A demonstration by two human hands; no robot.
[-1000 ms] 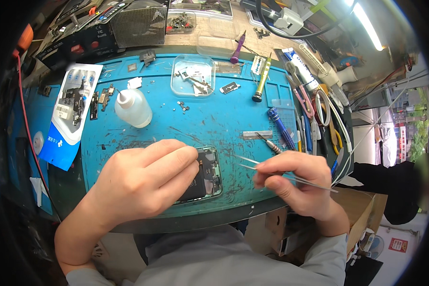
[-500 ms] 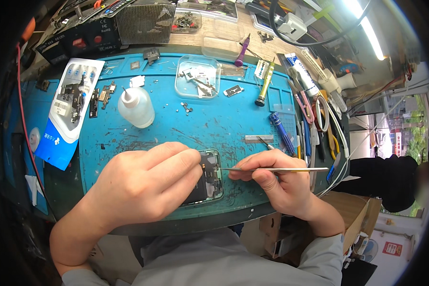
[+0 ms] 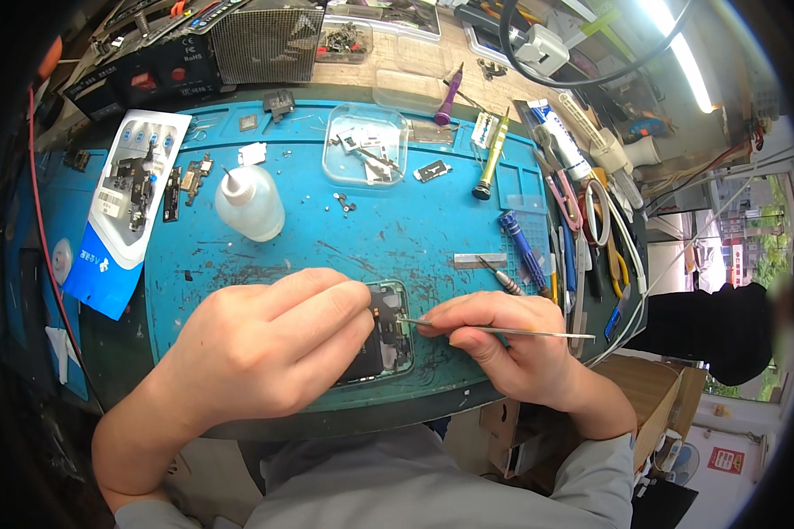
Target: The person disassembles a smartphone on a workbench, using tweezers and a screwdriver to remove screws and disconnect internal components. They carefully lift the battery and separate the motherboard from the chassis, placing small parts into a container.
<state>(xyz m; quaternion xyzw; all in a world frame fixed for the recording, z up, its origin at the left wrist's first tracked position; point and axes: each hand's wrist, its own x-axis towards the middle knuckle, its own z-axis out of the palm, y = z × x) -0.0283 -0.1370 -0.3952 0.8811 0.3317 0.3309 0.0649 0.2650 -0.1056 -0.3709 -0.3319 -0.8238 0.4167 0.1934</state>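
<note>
Tweezers over the right end of an opened phone

The phone lies on the blue mat, at the near side and about the middle, with its inner parts visible and its left portion covered by the left hand. This hand has its fingers bent and bunched together; whether its grip pinches something, I cannot tell, because the fingertips are partly hidden. The right hand is just to the right of the phone, and its grip pinches the tweezers between thumb and fingers. The tip of the tweezers points left, over the phone's right end (if it touches a part there, I cannot tell).

Farther, to the left, stands a white bottle with a thin nozzle. To the right of it is a clear box with small parts inside. At the far left lies a blue and white package. On the right, a blue screwdriver lies near a metal strip. Behind the mat one sees the wooden counter.
</note>
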